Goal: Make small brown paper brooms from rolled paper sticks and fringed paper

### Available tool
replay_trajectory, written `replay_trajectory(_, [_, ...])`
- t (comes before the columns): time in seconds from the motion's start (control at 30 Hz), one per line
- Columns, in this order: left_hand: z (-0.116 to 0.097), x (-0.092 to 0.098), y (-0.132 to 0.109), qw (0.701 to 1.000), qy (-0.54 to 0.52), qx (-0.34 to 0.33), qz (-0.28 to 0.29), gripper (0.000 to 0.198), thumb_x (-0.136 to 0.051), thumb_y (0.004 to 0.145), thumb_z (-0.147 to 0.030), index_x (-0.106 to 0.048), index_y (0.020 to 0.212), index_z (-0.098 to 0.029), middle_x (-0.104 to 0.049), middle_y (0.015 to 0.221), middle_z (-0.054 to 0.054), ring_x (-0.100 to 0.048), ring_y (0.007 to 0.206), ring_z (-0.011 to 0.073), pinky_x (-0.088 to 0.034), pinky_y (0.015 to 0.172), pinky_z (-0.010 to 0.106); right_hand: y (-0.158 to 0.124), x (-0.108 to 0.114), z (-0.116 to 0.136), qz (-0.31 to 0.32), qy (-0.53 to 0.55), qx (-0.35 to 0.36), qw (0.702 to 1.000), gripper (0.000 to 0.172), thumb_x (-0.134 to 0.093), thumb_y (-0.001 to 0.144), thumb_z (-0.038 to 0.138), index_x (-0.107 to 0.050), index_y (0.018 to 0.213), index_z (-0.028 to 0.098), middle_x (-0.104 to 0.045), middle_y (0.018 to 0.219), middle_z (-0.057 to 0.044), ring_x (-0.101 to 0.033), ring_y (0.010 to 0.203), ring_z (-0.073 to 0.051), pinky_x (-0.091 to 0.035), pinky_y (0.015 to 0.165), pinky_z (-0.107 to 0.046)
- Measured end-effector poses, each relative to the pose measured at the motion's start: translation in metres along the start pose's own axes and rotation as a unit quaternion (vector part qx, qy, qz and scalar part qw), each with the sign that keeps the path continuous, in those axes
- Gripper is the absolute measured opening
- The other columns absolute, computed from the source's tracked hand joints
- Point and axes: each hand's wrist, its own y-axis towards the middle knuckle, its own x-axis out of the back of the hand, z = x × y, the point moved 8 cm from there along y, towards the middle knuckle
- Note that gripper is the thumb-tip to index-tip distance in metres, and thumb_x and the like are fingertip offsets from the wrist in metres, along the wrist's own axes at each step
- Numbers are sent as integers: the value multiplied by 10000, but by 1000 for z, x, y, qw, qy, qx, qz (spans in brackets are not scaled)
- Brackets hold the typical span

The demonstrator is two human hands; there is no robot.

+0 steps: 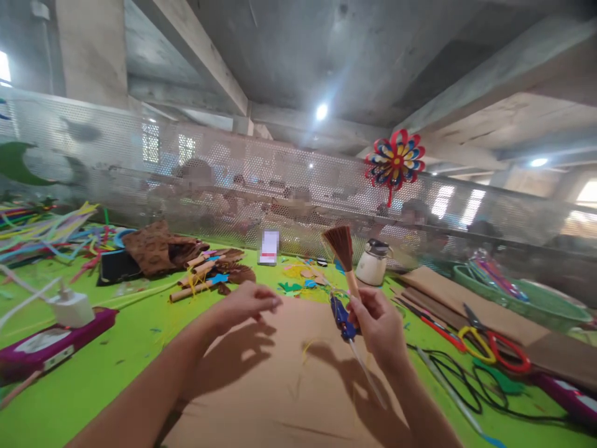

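No readable text, labels, brands or numbers, phone screen (270, 244) too blurred to read

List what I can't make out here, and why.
All in the head view:
Brown brush: part of its handle is covered by the right hand.
Phone: screen too small and blurred to read.
People: blurred, and veiled by the perforated panel.
Left power strip: cut off by the left edge.
Brown sheet: near end cut off by the bottom edge.

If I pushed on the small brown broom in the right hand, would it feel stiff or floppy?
The broom is probably light, pinched head-up in the right hand. Its straight handle looks fairly stiff; the thin, flared bristles would likely bend.
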Motion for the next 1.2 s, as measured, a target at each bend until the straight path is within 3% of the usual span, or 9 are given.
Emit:
replay_trajectory(0.1, [-7,43,-2,976,-36,-38,-212,233,-709,647,-370,-627,695,-158,-657,690,21,-579,644,137,-506,601,264,-5,-7,3,11,-11,7,1000,290,-633,799,409,-555,933,164,-601,640,14,-552,492,-113,-438,449,-224])
replay_trajectory(0.17, [-12,47,-6,967,-34,-48,-246,228,-688,655,-362,-595,648,-154,-619,598,3,-530,551,110,-458,545,239,-9,-11,4,18,-15,7,1000,283,-633,799,398,-558,938,163,-594,643,14,-551,501,-116,-443,451,-227])
replay_trajectory(0.33, [-16,-4,-4,986,-75,-59,-136,285,-655,695,-419,-547,653,-158,-586,537,-4,-465,458,89,-329,437,211,-16,-19,5,47,-31,14,998,247,-612,816,381,-565,925,165,-579,652,9,-538,534,-121,-451,474,-240])
replay_trajectory(0.47, [-9,-32,-3,989,-85,-55,-107,366,-540,791,-501,-407,623,-205,-413,413,-84,-315,367,64,-253,403,205,-20,-26,3,72,-52,18,996,226,-599,827,367,-548,918,167,-585,658,3,-542,517,-121,-432,466,-243])
replay_trajectory(0.63, [-8,-39,-1,992,-28,-83,-92,463,-392,855,-542,-345,533,-212,-342,384,-79,-292,374,71,-289,446,228,-24,-33,1,87,-64,15,994,221,-590,830,365,-550,912,164,-599,671,-7,-557,519,-131,-440,473,-257])
replay_trajectory(0.73, [-6,-40,0,993,-6,-75,-89,453,-486,818,-523,-406,518,-193,-426,408,-54,-346,407,74,-285,473,230,-27,-36,-1,90,-78,15,993,207,-588,834,357,-563,911,166,-605,667,-6,-547,523,-130,-435,483,-255])
replay_trajectory(0.83, [-4,-49,1,995,-40,-79,-54,286,-645,715,-433,-542,680,-168,-520,544,-45,-442,509,89,-323,514,220,-30,-39,-2,93,-95,29,991,198,-590,836,345,-581,926,169,-597,654,2,-545,547,-136,-434,511,-256])
replay_trajectory(0.93, [0,-56,3,991,-110,-72,-26,280,-732,617,-332,-609,799,-157,-572,646,-28,-503,598,100,-378,587,234,-32,-42,-3,95,-97,37,990,204,-591,834,347,-586,939,172,-601,678,-4,-546,563,-143,-439,525,-258])
replay_trajectory(1.2, [7,-68,0,983,-183,-12,30,286,-797,553,-347,-650,682,-139,-628,567,5,-552,518,112,-426,566,262,-34,-47,-5,112,-120,42,986,201,-581,836,351,-608,920,170,-631,704,-15,-553,565,-148,-437,537,-254])
